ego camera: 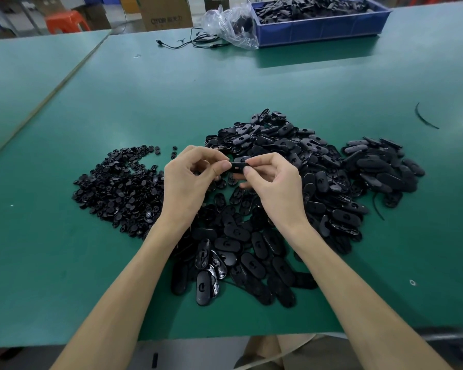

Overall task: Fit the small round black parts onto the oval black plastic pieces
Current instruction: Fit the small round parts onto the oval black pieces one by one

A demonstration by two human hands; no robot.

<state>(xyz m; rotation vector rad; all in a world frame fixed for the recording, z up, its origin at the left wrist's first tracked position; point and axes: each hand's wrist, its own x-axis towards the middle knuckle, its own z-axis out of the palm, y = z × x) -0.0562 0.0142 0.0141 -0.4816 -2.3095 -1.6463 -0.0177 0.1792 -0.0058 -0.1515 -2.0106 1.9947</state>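
I note small round black parts heaped loosely at left. Oval black plastic pieces form a large central heap, with a smaller batch just right. One oval piece is raised level above the heap.

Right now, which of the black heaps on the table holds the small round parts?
The left heap, by the left hand: small discs. The centre heap and right heap hold long ovals, like the oval piece that it and the right hand pinch.
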